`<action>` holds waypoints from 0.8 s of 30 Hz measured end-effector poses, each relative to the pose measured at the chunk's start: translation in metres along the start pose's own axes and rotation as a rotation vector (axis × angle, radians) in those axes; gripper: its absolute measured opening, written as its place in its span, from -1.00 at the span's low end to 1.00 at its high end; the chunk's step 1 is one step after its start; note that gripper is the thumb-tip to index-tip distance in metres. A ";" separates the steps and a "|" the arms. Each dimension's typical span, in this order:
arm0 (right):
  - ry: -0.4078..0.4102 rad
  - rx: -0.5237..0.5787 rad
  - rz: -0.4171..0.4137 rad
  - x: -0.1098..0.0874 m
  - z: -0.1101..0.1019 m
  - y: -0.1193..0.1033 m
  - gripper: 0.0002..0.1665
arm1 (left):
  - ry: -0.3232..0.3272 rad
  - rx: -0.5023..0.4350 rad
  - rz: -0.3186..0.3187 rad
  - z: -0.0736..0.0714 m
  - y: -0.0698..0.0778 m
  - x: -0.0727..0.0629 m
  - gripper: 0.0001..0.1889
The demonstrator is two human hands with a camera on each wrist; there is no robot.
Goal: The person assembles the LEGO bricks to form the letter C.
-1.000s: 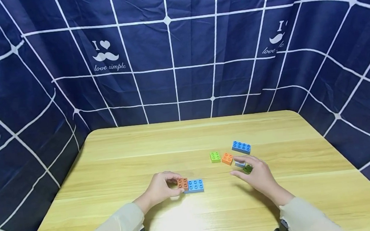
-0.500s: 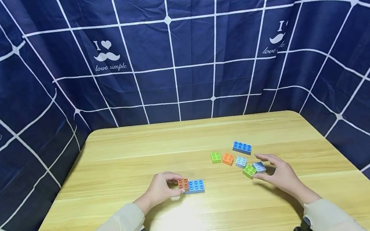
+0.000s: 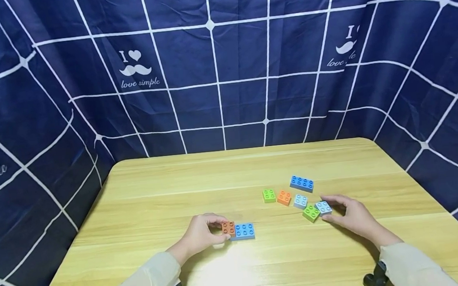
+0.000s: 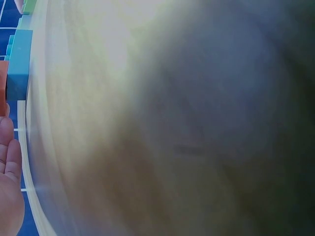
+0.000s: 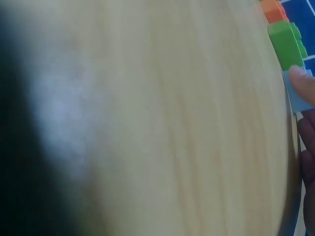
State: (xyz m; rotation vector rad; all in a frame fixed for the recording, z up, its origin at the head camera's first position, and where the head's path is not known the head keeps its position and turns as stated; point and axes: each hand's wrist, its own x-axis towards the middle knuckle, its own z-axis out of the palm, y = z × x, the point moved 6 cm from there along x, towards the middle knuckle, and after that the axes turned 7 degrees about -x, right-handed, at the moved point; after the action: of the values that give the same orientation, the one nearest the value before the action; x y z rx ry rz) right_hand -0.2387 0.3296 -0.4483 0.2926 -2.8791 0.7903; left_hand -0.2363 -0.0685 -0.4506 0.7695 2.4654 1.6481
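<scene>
Left grip (image 3: 203, 231): pinches brown brick (image 3: 228, 228), atop blue brick (image 3: 245, 231).
Right grip (image 3: 354, 217): pinches pale brick (image 3: 323, 207), right of blue brick.

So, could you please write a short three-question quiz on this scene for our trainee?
1. Which brick do the left fingers hold?
2. True or false: the dark blue brick lies farther from the person than the orange brick.
3. How many pale blue four-stud bricks show in the head view?

Key: 1. The reddish-brown brick. 2. True. 3. Two.
</scene>
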 end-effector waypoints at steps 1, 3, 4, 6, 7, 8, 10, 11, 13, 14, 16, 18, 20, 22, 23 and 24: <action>-0.002 -0.004 0.007 0.000 0.000 0.001 -0.35 | -0.001 0.001 0.002 0.000 0.000 0.000 -0.68; -0.002 -0.012 0.020 0.000 -0.002 0.003 -0.41 | -0.002 -0.005 0.001 0.000 0.001 0.000 -0.68; 0.000 -0.014 0.025 0.000 -0.002 0.003 -0.43 | -0.002 -0.005 0.000 0.000 0.001 0.000 -0.68; 0.006 -0.018 0.033 -0.001 -0.004 0.004 -0.45 | -0.001 -0.008 -0.001 0.000 0.002 0.001 -0.68; 0.010 -0.020 0.036 -0.001 -0.005 0.005 -0.46 | -0.002 -0.011 -0.003 0.000 0.002 0.001 -0.68; 0.014 -0.021 0.041 -0.001 -0.006 0.006 -0.46 | -0.002 -0.014 -0.005 0.000 0.002 0.000 -0.68; 0.021 -0.020 0.048 -0.002 -0.008 0.007 -0.47 | -0.003 -0.017 -0.007 -0.001 0.003 0.000 -0.68; 0.022 -0.014 0.051 -0.002 -0.009 0.007 -0.47 | -0.004 -0.018 -0.006 -0.001 0.003 0.000 -0.68; 0.025 -0.006 0.056 -0.003 -0.010 0.009 -0.47 | -0.005 -0.017 -0.001 -0.001 0.003 0.000 -0.68; 0.026 0.001 0.059 -0.003 -0.011 0.009 -0.46 | -0.005 -0.014 0.001 -0.001 0.003 0.000 -0.68; 0.031 0.016 0.064 -0.003 -0.013 0.009 -0.45 | -0.006 -0.008 0.005 -0.001 0.003 0.000 -0.68; 0.042 0.024 0.069 -0.003 -0.016 0.008 -0.45 | -0.007 -0.003 0.007 0.000 0.002 0.000 -0.68; 0.062 0.036 0.072 -0.001 -0.018 0.004 -0.46 | -0.008 0.000 0.004 0.000 0.002 0.000 -0.68; 0.089 0.047 0.066 0.001 -0.019 -0.002 -0.49 | -0.008 -0.002 -0.001 0.000 0.002 0.000 -0.68; 0.102 0.053 0.059 0.002 -0.019 -0.006 -0.50 | -0.007 -0.002 -0.004 0.000 0.002 0.000 -0.68; 0.115 0.059 0.050 0.004 -0.019 -0.010 -0.51 | -0.007 -0.005 -0.007 0.000 0.002 0.000 -0.69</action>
State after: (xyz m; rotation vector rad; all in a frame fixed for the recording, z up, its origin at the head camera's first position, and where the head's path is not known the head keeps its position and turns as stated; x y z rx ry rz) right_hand -0.2385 0.3305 -0.4269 0.1756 -2.7699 0.8721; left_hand -0.2359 -0.0680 -0.4487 0.7639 2.4555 1.6462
